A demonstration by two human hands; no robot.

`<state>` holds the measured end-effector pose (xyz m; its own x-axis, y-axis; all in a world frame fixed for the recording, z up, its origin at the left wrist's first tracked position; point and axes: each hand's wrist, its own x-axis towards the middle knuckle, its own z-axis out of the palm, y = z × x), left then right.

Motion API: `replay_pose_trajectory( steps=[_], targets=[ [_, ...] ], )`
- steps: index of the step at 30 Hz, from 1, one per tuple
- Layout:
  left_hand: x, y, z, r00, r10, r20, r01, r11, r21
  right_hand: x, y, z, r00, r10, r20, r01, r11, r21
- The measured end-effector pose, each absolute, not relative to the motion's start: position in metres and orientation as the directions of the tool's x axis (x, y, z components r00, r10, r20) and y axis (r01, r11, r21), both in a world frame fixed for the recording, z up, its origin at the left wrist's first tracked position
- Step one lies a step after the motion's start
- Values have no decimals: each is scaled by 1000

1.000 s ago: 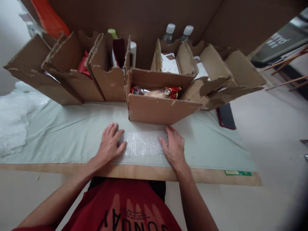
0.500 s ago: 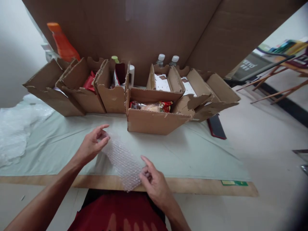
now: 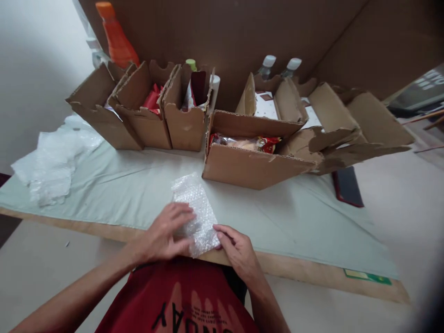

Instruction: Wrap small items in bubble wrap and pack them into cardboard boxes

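A clear bubble wrap sheet or bag [image 3: 198, 208] lies slanted on the cloth near the table's front edge. My right hand [image 3: 239, 252] pinches its right side between thumb and fingers. Over its lower left side is my left hand [image 3: 171, 231], slightly blurred, with fingers and thumb apart; whether it touches the plastic is hard to tell. Just behind the wrap stands a low cardboard bin [image 3: 256, 169] holding a clear and red snack packet [image 3: 243, 143].
More bubble wrap [image 3: 52, 162] is piled at the left. Several cardboard bins [image 3: 185, 125] line the back, with an orange bottle [image 3: 118, 41] and white-capped bottles [image 3: 267, 67] behind them. A dark flat object [image 3: 348, 187] lies by the right edge.
The view has shifted left and down. My left hand has come off the wrap's upper corner to its lower left side. The wrap is turned more upright, and my right hand now pinches it.
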<state>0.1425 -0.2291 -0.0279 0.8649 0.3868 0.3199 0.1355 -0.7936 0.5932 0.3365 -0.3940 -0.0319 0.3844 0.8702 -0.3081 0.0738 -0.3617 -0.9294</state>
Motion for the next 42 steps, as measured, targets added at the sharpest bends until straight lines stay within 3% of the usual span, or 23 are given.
replay_pose_trajectory(
  steps=[3,7,9,12,15,19,24,27,31,35,39,42],
  targets=[
    [128,-268,-37,878,344,332,100,-811,576,334,-389,-29,323,859,-396,-112,-381,-918],
    [135,-275,-50,731,601,323,274,-692,669,334,-388,-28,275,867,-416,-216,-366,-905],
    [142,-265,-51,665,722,192,383,-551,742,336,-390,-27,366,867,-339,-94,-328,-940],
    [147,-251,-50,624,781,6,487,-395,778,336,-390,-28,461,887,-34,299,-191,-935],
    [148,-244,-51,632,775,-33,484,-361,797,330,-380,-32,246,932,265,675,32,-737],
    [149,-246,-57,633,773,42,460,-419,783,322,-364,-43,25,955,295,878,120,-463],
    [148,-250,-50,556,745,369,374,-621,689,324,-356,-49,28,955,295,928,85,-363],
    [141,-253,-40,626,643,442,350,-737,578,326,-354,-45,-12,954,300,922,127,-365],
    [133,-256,-41,733,545,408,294,-794,532,330,-347,-39,-20,969,245,848,146,-509],
    [133,-251,-51,643,701,309,391,-646,655,335,-342,-37,74,975,211,765,80,-639],
    [139,-240,-58,592,783,194,454,-522,722,336,-349,-37,221,878,424,824,64,-563],
    [145,-231,-60,616,762,199,455,-550,700,332,-353,-39,117,883,454,888,112,-447]
  ],
)
